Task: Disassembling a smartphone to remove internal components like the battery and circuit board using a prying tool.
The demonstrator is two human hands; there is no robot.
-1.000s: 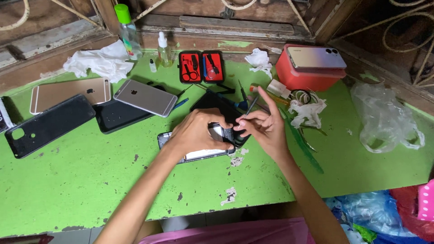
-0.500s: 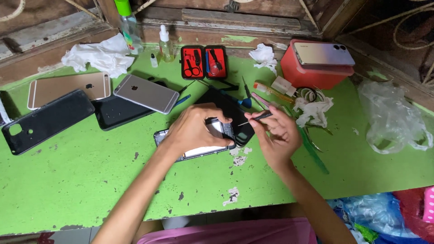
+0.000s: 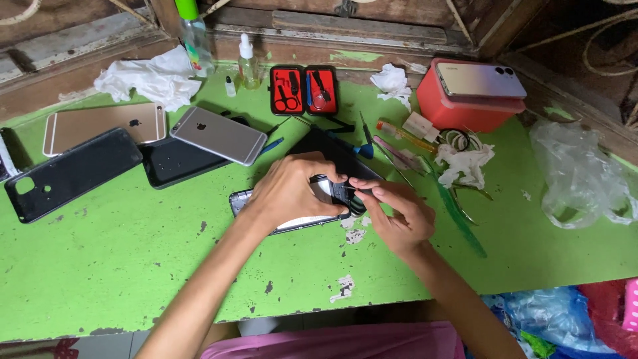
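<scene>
your left hand [image 3: 289, 189] lies curled over the opened phone [image 3: 292, 209] in the middle of the green worktop [image 3: 133, 266], fingers bent and pressing it down. your right hand [image 3: 395, 213] is closed in a pinch, thumb and forefinger nipping a thin dark tool [image 3: 351, 191] whose tip meets the phone's upper end, just beside your left fingertips. a grey phone [image 3: 219, 135] and a black case [image 3: 70, 173] lie well apart to the left; a red kit [image 3: 304, 90] sits behind.
</scene>
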